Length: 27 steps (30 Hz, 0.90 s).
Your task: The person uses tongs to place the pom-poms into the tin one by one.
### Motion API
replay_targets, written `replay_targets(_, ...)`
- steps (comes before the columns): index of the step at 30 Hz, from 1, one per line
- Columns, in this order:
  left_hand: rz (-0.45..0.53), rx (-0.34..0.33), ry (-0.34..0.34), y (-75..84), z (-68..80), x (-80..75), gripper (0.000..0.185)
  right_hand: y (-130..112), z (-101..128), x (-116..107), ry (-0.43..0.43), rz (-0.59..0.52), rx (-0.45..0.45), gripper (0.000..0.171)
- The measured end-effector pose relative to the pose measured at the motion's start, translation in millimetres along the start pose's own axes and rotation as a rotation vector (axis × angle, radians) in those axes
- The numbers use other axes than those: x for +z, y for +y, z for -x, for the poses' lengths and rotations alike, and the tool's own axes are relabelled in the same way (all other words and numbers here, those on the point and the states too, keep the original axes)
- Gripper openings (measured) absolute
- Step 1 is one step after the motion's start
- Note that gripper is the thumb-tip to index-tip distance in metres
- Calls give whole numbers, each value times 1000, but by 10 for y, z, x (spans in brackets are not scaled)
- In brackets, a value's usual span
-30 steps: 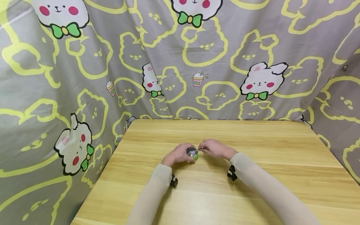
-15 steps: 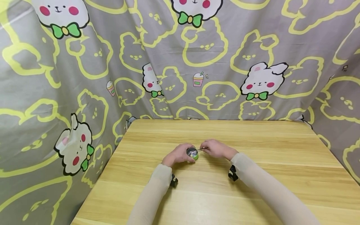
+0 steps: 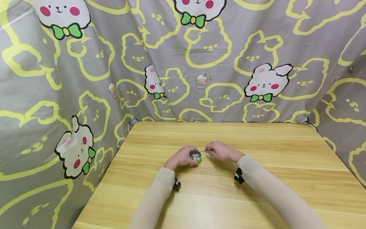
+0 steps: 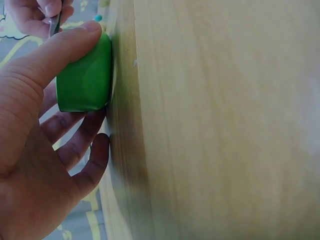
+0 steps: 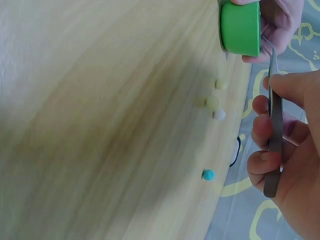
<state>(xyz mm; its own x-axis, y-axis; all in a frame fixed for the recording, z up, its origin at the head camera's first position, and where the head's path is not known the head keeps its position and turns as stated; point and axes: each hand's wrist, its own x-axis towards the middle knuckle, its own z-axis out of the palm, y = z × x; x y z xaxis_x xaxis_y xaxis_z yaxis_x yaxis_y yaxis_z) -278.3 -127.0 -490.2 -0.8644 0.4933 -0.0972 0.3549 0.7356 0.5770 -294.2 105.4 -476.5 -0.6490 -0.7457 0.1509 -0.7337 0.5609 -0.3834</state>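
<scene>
My left hand holds a small round green tin on the table, thumb on one side and fingers on the other. Dark metal tweezers are pinched in my right hand, just right of the tin. Their tips reach to the tin's open rim; whether they grip anything cannot be made out. Small pale and coloured bits show inside the tin in the head view. Beside it on the tabletop lie several little round beads, among them a pale yellow bead, a white bead and a teal bead.
The light wooden table stretches out around both hands. Behind it and at the sides hangs a grey curtain with yellow outlines and white rabbits. A black wrist camera sits below the right sleeve.
My right hand has shifted a little to the right. The tweezer tips, inside the tin earlier, are now drawn back to its rim. My left hand and the tin have stayed put.
</scene>
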Motion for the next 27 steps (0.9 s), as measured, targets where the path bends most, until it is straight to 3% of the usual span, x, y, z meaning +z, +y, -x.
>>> replay_targets(12,-3,-13,1,20,10,-7,52,67,81,-104,27,9,2,15)
replay_targets(27,3,-18,-6,38,27,-13,53,158,231,-101,1,-17,48,13)
